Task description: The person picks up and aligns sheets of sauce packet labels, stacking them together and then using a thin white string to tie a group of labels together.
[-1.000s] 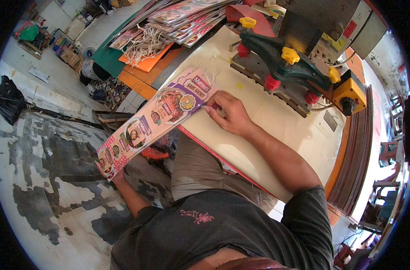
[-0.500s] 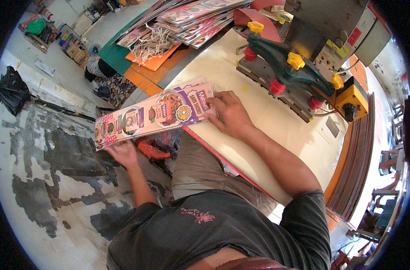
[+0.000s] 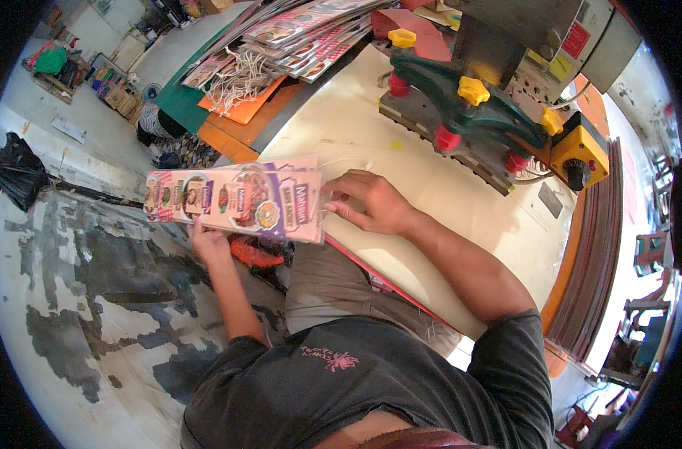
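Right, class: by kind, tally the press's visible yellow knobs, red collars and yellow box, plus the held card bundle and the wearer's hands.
Yellow knobs: 3
Red collars: 3
Yellow box: 1
Card bundle: 1
Hands (left hand, right hand): 2
Total: 10

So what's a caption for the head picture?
Left hand holds overlapping long pink printed cards; right hand near one end.

Open tabletop (image 3: 475,202) lies between right grip (image 3: 375,200) and obstructing press (image 3: 498,120).
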Action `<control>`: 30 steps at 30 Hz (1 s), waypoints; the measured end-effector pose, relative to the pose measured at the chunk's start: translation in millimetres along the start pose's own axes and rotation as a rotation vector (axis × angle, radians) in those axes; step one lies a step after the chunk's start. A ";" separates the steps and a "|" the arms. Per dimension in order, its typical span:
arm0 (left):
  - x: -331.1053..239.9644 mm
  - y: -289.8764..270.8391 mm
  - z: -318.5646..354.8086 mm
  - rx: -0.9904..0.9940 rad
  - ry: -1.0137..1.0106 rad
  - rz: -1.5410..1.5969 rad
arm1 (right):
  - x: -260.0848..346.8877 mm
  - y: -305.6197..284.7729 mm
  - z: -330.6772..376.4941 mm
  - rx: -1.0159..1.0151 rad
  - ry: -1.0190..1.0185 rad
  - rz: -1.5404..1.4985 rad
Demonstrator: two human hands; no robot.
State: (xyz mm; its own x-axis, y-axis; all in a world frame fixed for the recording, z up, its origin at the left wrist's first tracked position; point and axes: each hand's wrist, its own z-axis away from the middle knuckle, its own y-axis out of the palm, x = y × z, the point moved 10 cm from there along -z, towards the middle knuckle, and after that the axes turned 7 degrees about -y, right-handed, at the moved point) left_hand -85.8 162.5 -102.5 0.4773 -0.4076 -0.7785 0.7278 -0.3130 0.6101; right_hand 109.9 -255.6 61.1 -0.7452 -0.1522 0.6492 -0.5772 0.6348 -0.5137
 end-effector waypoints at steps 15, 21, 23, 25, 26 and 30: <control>-98.3 54.3 9.1 0.193 0.134 -0.424 | -29.9 -17.2 4.6 -0.151 0.249 -0.075; -53.3 110.7 28.3 0.521 0.000 -0.583 | -27.6 -27.4 9.4 -0.251 0.234 -0.036; -35.4 121.3 32.5 0.581 -0.043 -0.748 | -22.0 -30.3 9.8 -0.282 0.189 0.001; -19.9 142.3 39.7 0.654 -0.040 -0.931 | -14.7 -34.9 12.0 -0.313 0.137 0.057; -11.8 152.3 43.1 0.690 -0.038 -1.022 | -12.3 -35.4 12.5 -0.308 0.118 0.080; 10.5 190.0 58.7 0.788 -0.086 -1.111 | -5.8 -36.5 10.8 -0.313 0.048 0.122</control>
State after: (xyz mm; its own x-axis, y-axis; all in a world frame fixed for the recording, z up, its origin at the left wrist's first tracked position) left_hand 28.5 48.4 13.9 -0.2229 0.3345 -0.9156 0.2199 -0.8978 -0.3816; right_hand 131.7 -286.1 70.0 -0.7813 -0.0298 0.6234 -0.3489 0.8490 -0.3967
